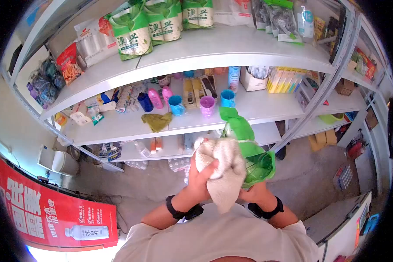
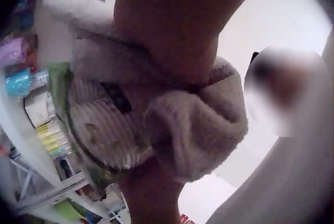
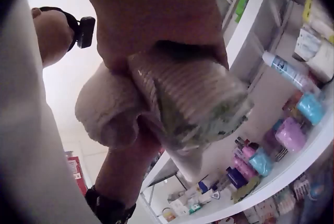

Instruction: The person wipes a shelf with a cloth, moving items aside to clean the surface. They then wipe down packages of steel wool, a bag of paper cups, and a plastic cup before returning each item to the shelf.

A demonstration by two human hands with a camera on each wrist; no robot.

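Observation:
A cream cloth [image 1: 225, 163] is bunched in my left hand [image 1: 199, 174], whose thumb lies over its front. Against its right side is a green and clear plastic package [image 1: 253, 159], held from below by my right hand [image 1: 256, 194]. The left wrist view shows the cloth [image 2: 193, 130] folded around the wrist area, beside the ribbed pale contents of the package [image 2: 104, 125]. In the right wrist view my right hand [image 3: 156, 31] grips the ribbed package [image 3: 193, 93], the cloth [image 3: 109, 109] next to it. Most of the right fingers are hidden.
Ahead is a white shelf [image 1: 257, 105] with blue cups [image 1: 176, 105], a purple cup [image 1: 207, 106] and an olive cloth [image 1: 156, 122]. Green paper-roll packs [image 1: 131, 37] stand on the shelf above. A red box [image 1: 52, 209] is at lower left, a white board [image 1: 340, 231] at lower right.

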